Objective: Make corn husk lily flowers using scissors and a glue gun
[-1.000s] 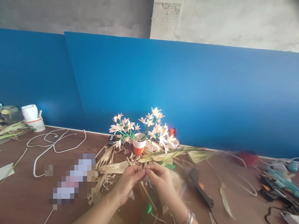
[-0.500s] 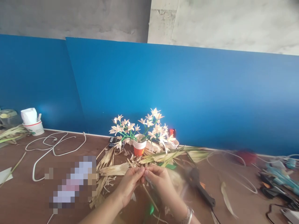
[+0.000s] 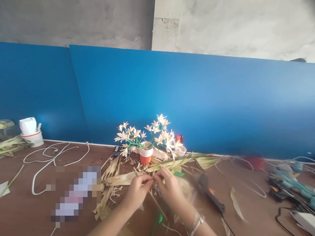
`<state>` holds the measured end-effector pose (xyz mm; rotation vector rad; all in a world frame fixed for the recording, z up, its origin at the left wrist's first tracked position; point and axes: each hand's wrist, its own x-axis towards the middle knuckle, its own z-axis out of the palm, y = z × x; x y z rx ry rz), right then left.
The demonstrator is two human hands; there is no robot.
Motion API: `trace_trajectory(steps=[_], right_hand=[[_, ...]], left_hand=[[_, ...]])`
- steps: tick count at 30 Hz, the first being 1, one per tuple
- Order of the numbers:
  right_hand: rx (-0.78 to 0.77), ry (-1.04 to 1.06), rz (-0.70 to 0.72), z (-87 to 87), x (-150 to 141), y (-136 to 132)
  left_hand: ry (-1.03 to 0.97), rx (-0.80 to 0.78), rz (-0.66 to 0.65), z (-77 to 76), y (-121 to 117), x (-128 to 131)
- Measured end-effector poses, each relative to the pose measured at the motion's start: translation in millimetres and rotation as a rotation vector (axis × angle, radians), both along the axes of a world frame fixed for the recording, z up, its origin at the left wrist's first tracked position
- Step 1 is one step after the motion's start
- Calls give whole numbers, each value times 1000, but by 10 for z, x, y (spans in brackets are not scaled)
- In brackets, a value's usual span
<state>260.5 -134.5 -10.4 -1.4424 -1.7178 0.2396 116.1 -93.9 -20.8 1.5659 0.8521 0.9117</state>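
The left hand (image 3: 138, 193) and right hand (image 3: 170, 190) met over the brown surface (image 3: 27, 216), thumb and fingers of each pinched together; whatever lay between the tips was too small to make out. A pale stalk (image 3: 158, 206) slanted just below them toward five o'clock. At twelve o'clock, pale flowers (image 3: 136, 133) on green stems spread from stacked paper cups (image 3: 146, 153). Dry husks (image 3: 120, 179) lay at nine.
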Motion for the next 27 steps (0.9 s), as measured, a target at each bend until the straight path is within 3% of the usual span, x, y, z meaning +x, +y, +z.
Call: trace_trajectory(steps=[7, 11, 21, 27], right_hand=[[103, -216, 54, -99, 37, 38], [69, -227, 7, -85, 29, 14], [-66, -280, -58, 88, -13, -80], [-17, -353, -4, -30, 15, -17]], left_hand=[[-19, -9, -86, -85, 49, 16], [0, 24, -104, -119, 59, 17], [132, 336, 138, -96, -68, 55], [185, 390, 157, -124, -40, 34]])
